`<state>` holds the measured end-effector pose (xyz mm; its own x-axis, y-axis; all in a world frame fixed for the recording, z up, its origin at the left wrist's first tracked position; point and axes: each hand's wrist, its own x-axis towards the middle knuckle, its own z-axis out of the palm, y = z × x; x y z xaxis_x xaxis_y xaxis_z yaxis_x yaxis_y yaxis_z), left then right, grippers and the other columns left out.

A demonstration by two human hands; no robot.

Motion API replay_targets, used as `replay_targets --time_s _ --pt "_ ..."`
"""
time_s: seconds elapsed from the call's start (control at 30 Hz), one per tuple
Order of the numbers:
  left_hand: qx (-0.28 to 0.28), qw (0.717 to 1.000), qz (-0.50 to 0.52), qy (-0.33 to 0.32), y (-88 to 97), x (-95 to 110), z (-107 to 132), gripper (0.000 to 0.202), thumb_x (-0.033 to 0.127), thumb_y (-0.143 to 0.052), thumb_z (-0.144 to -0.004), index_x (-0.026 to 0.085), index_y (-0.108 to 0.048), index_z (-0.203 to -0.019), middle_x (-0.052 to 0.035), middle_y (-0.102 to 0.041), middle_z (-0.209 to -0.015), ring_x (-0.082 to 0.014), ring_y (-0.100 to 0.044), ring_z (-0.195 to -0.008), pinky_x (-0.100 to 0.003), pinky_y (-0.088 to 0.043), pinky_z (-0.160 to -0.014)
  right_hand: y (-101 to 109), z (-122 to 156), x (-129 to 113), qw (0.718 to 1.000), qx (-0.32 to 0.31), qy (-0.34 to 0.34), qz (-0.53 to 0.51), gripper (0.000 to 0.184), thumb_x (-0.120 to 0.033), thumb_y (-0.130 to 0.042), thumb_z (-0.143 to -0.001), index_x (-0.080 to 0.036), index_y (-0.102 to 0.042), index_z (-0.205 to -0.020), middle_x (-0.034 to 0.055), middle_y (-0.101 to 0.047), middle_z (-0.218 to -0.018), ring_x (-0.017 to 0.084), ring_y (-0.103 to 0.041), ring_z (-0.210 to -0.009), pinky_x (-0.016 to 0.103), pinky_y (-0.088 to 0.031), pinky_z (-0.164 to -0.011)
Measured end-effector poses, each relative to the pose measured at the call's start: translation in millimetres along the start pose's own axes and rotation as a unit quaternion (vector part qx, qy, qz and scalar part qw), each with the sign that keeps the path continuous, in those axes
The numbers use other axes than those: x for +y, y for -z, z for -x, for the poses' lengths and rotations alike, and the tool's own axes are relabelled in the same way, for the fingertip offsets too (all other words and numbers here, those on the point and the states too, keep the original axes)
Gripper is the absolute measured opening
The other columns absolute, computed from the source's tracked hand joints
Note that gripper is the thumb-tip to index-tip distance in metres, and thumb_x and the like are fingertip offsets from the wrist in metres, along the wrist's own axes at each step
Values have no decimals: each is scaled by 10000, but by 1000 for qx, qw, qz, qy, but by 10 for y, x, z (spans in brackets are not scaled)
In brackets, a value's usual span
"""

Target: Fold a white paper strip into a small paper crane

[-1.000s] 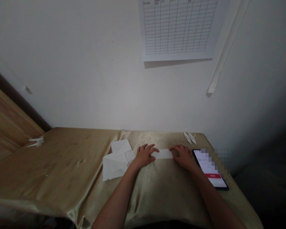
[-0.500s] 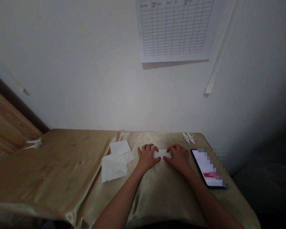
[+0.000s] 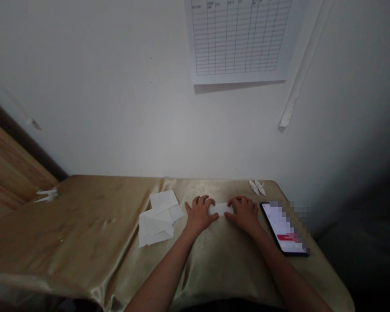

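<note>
A small folded strip of white paper (image 3: 221,209) lies on the gold satin cloth of the table (image 3: 94,216). My left hand (image 3: 199,214) presses its left end with the fingers curled down on it. My right hand (image 3: 245,212) presses the right end the same way. Both hands rest flat on the cloth, close together, with only a short piece of the strip showing between them.
A loose pile of white paper sheets (image 3: 157,219) lies left of my left hand. A lit phone (image 3: 284,229) lies right of my right hand. Two small folded paper shapes (image 3: 257,187) sit near the wall. A gridded chart (image 3: 238,39) hangs above.
My hands have slid toward each other along the strip, so less of the paper shows between them. The view has shifted slightly.
</note>
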<state>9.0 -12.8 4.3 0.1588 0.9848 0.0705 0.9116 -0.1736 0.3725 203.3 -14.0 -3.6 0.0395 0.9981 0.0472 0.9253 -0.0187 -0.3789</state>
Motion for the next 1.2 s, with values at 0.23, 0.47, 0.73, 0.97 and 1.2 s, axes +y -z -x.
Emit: replay_targets --time_s 0.23,0.47,0.73,0.97,1.2 --pt "-54 998 -12 10 158 -104 -22 464 421 -711 -797 432 -612 -1251 2 -432 -1566 -384 -274 -1476 -791 -130 -1118 86 2 87 1000 -18 -2 -9 518 -414 -704 -790 -388 -620 -1300 79 -502 -1395 343 -412 -1336 535 -269 -1096" --pt "-93 995 -25 7 263 -191 -29 582 382 -691 -801 468 -553 -1361 -28 -363 -1606 -391 -217 -1511 -736 -149 -1153 103 -18 189 999 -27 -8 -21 540 -377 -708 -782 -391 -621 -1314 81 -497 -1403 348 -414 -1339 523 -306 -1094" --pt "-90 996 -19 -6 253 -290 -55 611 373 -681 -798 480 -536 -1381 -37 -367 -1606 -367 -251 -1506 -693 -171 -1167 93 -38 272 999 -31 -8 -19 574 -349 -688 -793 -383 -595 -1358 86 -482 -1425 350 -412 -1335 508 -337 -1080" --pt "-82 996 -18 7 252 -263 -46 620 361 -685 -785 400 -540 -1387 -44 -401 -1590 -342 -288 -1490 -675 -199 -1173 115 -31 278 999 -38 3 -34 538 -305 -694 -792 -429 -639 -1313 54 -482 -1433 331 -431 -1330 513 -326 -1101" --pt "-68 998 -5 5 240 -228 -51 652 357 -700 -789 316 -509 -1411 -80 -447 -1552 -345 -309 -1469 -659 -245 -1164 144 28 221 991 -43 108 -69 415 -150 -623 -789 -353 -764 -1123 -1 -506 -1497 274 -358 -1420 485 -269 -1177"
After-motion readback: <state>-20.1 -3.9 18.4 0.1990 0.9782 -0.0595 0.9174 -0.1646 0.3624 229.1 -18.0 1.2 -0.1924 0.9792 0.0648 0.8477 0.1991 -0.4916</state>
